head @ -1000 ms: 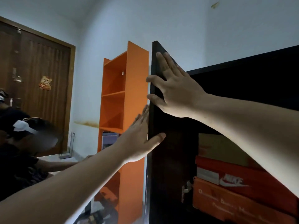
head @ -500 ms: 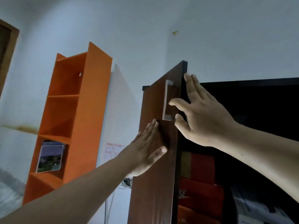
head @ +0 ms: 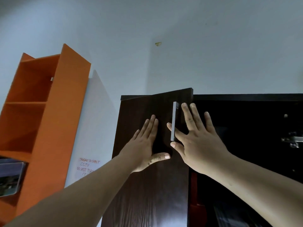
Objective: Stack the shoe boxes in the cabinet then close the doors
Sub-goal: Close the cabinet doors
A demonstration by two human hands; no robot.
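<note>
The dark wooden cabinet (head: 246, 97) fills the lower right. Its left door (head: 144, 194) stands almost flush with the front, a narrow gap left at its free edge. My left hand (head: 146, 148) lies flat on the door face, fingers spread upward. My right hand (head: 195, 141) presses flat near the door's edge, its thumb and forefinger on either side of the grey bar handle (head: 173, 122). A sliver of a red shoe box (head: 194, 189) shows through the gap. The inside on the right is dark and open; the right door is out of view.
An orange open shelf unit (head: 54, 122) stands left of the cabinet, with a picture frame (head: 9, 176) on a lower shelf. A white board with red writing (head: 89, 164) leans between them. A metal hinge (head: 293, 140) shows inside the cabinet at right.
The left door has swung from wide open to nearly shut under both hands. My right hand moved from the door's edge onto its front. The shoe boxes are now mostly hidden.
</note>
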